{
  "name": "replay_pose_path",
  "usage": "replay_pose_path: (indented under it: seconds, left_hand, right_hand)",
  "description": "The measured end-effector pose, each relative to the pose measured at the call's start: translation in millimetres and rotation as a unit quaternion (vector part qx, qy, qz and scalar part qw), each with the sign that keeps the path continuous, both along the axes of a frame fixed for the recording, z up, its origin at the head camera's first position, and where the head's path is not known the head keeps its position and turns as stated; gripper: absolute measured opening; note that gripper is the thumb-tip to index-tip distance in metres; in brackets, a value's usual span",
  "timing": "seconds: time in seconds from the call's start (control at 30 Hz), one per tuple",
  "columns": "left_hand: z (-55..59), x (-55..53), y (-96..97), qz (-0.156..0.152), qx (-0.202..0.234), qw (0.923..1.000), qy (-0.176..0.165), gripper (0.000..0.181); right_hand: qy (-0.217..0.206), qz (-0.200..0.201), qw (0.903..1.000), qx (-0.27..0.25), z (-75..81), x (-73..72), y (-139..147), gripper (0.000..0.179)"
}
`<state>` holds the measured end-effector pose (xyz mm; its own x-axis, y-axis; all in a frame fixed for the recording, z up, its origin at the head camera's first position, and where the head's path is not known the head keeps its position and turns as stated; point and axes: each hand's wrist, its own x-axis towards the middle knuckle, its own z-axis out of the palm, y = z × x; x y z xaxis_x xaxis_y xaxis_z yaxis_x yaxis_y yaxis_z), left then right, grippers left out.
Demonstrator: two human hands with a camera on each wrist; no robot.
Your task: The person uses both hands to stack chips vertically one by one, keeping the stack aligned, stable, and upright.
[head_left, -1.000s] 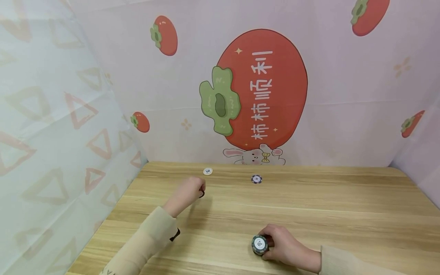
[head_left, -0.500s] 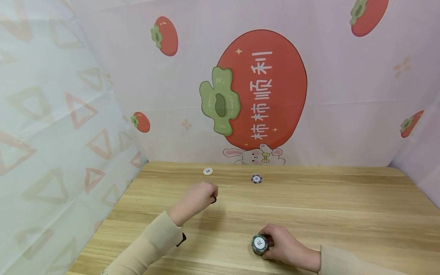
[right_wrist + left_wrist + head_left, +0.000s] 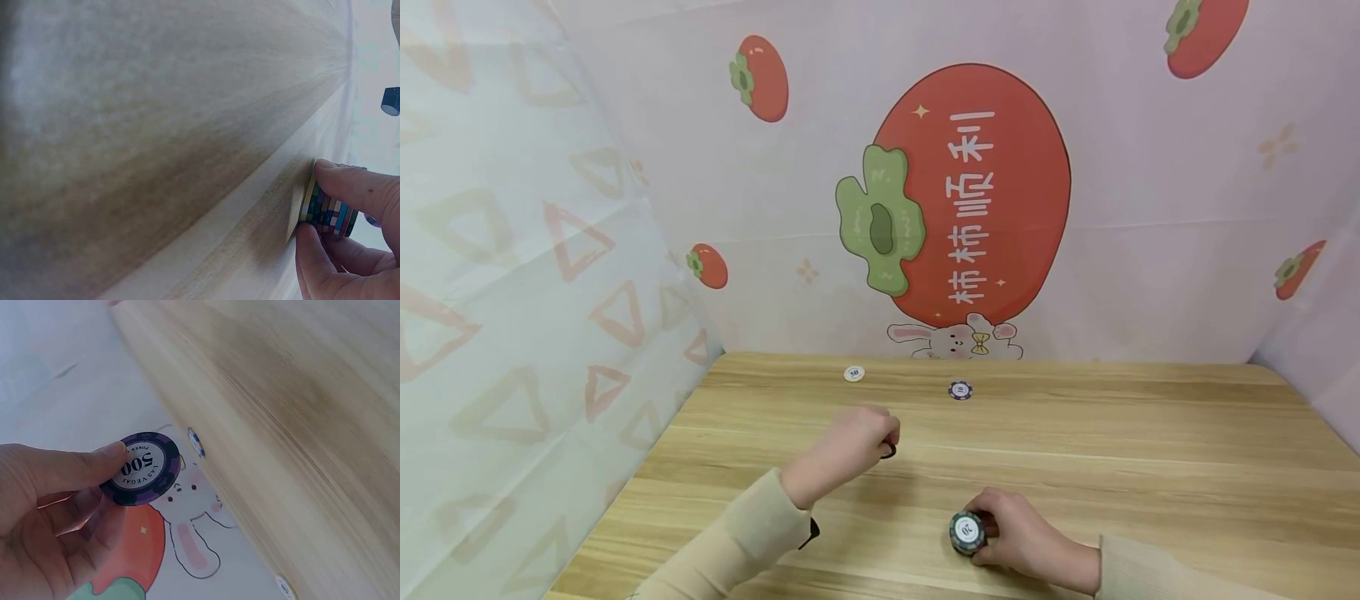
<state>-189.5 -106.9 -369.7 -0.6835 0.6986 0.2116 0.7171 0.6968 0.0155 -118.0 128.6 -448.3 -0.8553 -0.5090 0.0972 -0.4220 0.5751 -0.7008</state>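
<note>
Above the wooden table my left hand pinches one purple and black poker chip between thumb and fingers. Its face reads 500 in the left wrist view; in the head view only a dark edge shows. At the front of the table my right hand grips a stack of poker chips, thumb on one side and fingers on the other. A dark green chip marked 20 tops that stack. Chips of several colours show along its side in the right wrist view, and it stands on the wood.
Near the table's back edge lie a white chip marked 50 and a dark blue chip marked 10, set apart. A printed cloth backdrop rises directly behind the table, with more cloth at both sides.
My left hand has moved right and a little toward the front with its chip, nearer the stack. The right hand and the stack have stayed put.
</note>
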Motion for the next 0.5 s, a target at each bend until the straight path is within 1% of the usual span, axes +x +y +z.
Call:
replay_pose_path:
  seconds: [0.17,0.3,0.5]
  left_hand:
    - [2.2,6.0,9.7,-0.015,-0.004,0.9999,-0.006,0.013]
    - [3.7,10.9,16.8,-0.022,-0.004,0.9994,-0.026,0.013]
    - [5.2,16.6,25.4,-0.025,0.001,0.9971,-0.072,0.01]
  right_hand:
    - [-0.003,-0.001,1.0,-0.001,0.2,-0.3,0.0,0.038]
    - [-0.003,-0.001,1.0,0.0,0.6,-0.4,0.2,0.038]
    - [-0.006,0.001,1.0,-0.002,0.0,-0.5,0.4,0.038]
